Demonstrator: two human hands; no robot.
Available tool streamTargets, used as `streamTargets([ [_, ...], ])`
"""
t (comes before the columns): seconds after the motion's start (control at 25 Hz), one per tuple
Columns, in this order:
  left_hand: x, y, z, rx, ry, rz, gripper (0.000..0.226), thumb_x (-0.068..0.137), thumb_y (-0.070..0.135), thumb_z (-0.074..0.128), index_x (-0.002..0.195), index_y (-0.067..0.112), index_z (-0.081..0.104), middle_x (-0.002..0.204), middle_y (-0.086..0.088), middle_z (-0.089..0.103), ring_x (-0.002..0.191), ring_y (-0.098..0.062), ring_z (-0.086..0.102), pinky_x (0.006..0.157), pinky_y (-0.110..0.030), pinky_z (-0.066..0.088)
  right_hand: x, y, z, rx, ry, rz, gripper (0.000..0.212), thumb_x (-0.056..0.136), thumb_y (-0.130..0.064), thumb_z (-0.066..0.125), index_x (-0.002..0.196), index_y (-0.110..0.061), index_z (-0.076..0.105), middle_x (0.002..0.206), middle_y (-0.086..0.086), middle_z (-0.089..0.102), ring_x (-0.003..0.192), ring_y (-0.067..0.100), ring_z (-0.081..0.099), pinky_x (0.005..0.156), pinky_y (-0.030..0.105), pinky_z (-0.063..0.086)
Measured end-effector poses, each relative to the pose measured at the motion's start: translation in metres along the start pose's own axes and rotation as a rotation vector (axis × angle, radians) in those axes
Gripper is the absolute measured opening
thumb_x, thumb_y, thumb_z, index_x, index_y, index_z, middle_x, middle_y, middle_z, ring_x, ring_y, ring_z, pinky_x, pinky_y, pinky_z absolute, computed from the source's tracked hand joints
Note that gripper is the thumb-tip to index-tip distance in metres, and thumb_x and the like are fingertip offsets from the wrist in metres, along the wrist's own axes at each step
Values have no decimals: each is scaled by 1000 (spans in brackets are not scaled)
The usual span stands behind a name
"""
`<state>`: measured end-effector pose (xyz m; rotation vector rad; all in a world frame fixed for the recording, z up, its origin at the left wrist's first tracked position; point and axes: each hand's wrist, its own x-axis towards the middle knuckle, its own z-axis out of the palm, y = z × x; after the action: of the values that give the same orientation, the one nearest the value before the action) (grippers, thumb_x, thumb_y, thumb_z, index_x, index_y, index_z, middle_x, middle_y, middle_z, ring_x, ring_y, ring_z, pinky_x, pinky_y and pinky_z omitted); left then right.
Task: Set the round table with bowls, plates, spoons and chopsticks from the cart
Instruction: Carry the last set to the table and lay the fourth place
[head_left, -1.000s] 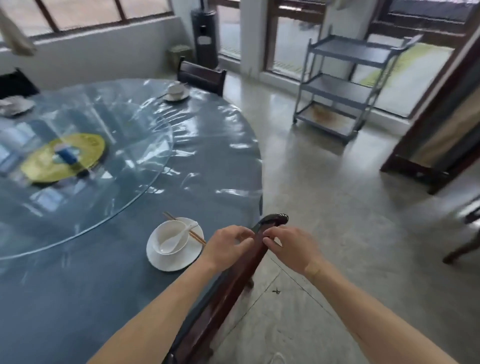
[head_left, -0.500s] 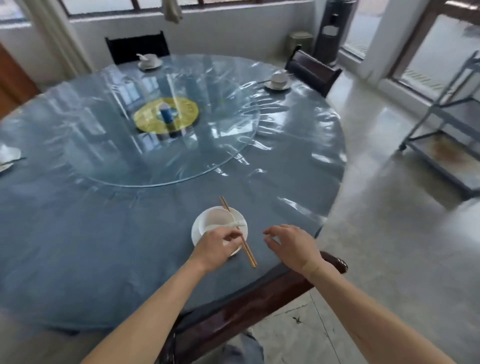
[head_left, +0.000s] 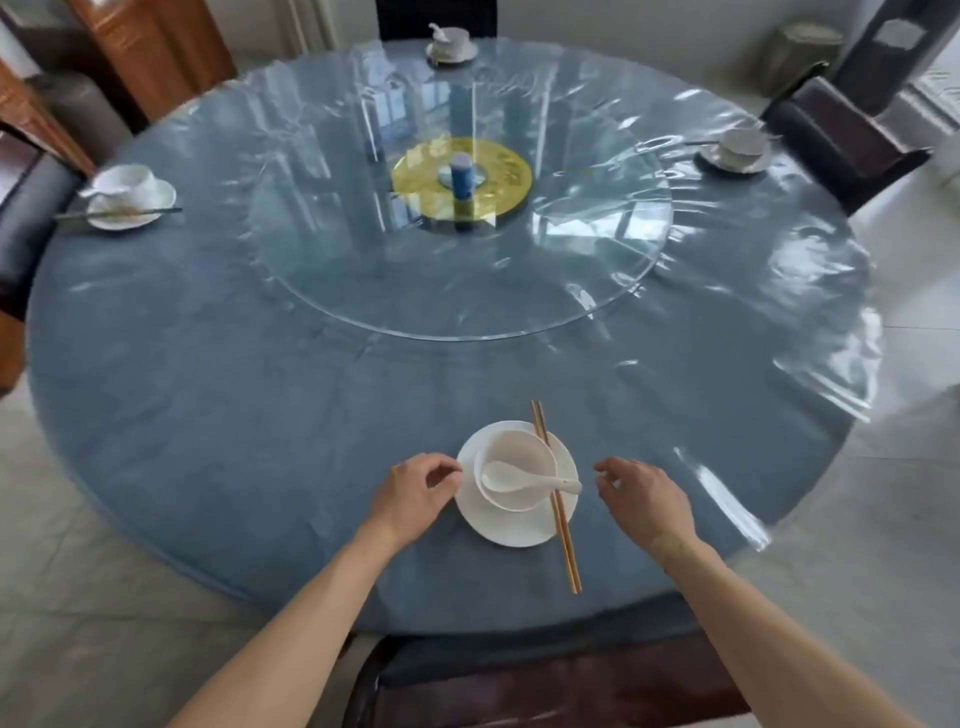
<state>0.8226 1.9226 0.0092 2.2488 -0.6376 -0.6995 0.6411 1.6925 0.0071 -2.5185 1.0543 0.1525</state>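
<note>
On the near side of the round blue table (head_left: 208, 415) lies a white plate (head_left: 514, 527) with a white bowl (head_left: 511, 457) on it. A white spoon (head_left: 524, 477) rests in the bowl, its handle over the rim to the right. A pair of wooden chopsticks (head_left: 558, 514) lies across the plate's right edge. My left hand (head_left: 413, 493) hovers at the plate's left rim, fingers curled and apart, holding nothing. My right hand (head_left: 644, 499) is to the right of the plate, open and clear of it.
Three more place settings stand on the table: at the left (head_left: 127, 197), at the far side (head_left: 451, 44) and at the right (head_left: 737, 150). A glass turntable (head_left: 363, 270) with a yellow centre disc fills the middle. A dark chair back (head_left: 545, 691) is just below me.
The view has swung from the chair and cart to face the table squarely. My hands left the chair back; the left now sits beside the plate and the right has drawn away from the chopsticks.
</note>
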Motion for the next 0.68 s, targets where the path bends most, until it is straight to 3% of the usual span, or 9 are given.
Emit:
streamTargets([
  [0.16, 7, -22, 4, -23, 30, -118, 13, 90, 22, 67, 101, 20, 73, 102, 3, 74, 94, -16, 67, 88, -29, 52, 20, 6, 10, 20, -43, 23, 31, 98, -29, 44, 122, -29, 64, 112, -5, 70, 100, 19, 65, 74, 32, 51],
  [0.36, 16, -30, 27, -53, 42, -234, 25, 91, 24, 66, 115, 18, 68, 103, -1, 72, 97, -20, 67, 89, -30, 50, 45, 2, 28, 104, -144, -32, 33, 97, -28, 51, 128, -26, 60, 109, -5, 70, 97, 19, 65, 70, 30, 45],
  [0.52, 17, -31, 46, -88, 14, -291, 39, 94, 28, 63, 132, 25, 56, 93, 6, 66, 95, -17, 61, 84, -27, 43, 54, 5, 39, 159, -238, -97, 41, 96, -29, 53, 137, -33, 50, 106, -5, 69, 98, 19, 62, 73, 34, 47],
  [0.68, 19, -29, 55, -70, 28, -296, 40, 94, 24, 62, 132, 33, 55, 88, 8, 67, 92, -17, 62, 80, -26, 41, 61, 10, 41, 214, -260, -120, 48, 95, -22, 55, 140, -35, 47, 98, -5, 68, 90, 20, 62, 69, 33, 46],
])
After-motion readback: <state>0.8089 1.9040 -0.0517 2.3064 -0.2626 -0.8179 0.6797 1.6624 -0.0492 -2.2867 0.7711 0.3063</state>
